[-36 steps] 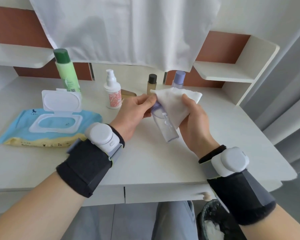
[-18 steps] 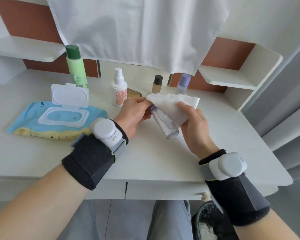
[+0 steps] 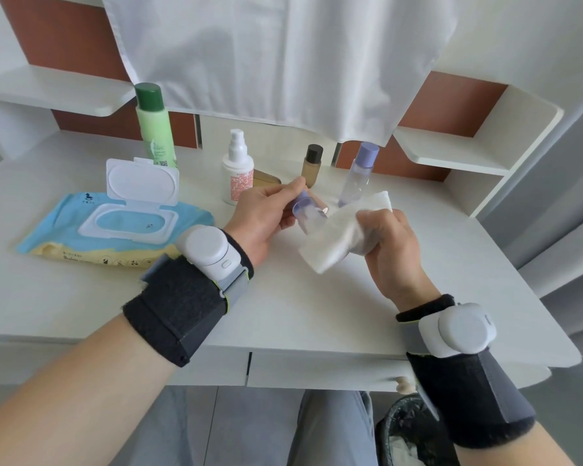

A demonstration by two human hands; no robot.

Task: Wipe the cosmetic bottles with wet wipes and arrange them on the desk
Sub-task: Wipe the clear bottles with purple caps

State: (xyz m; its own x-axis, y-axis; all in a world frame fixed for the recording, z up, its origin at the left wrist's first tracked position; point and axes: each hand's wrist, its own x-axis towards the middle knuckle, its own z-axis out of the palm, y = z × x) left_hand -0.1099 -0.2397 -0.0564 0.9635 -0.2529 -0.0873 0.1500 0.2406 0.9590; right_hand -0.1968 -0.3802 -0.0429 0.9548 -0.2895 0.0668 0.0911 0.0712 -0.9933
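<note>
Left hand (image 3: 263, 216) fingers pinched bottle (image 3: 305, 213) at cap end, above tabletop (image 3: 283, 307). Right hand (image 3: 391, 243) fingers curled round wipe (image 3: 330, 250) wrapping bottle body. Judged light, stiff, slippery when wet; hold by cap.

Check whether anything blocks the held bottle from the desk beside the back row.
Nothing visible lies between the bottle and the desk; only the wipe in the right hand wraps it.
</note>
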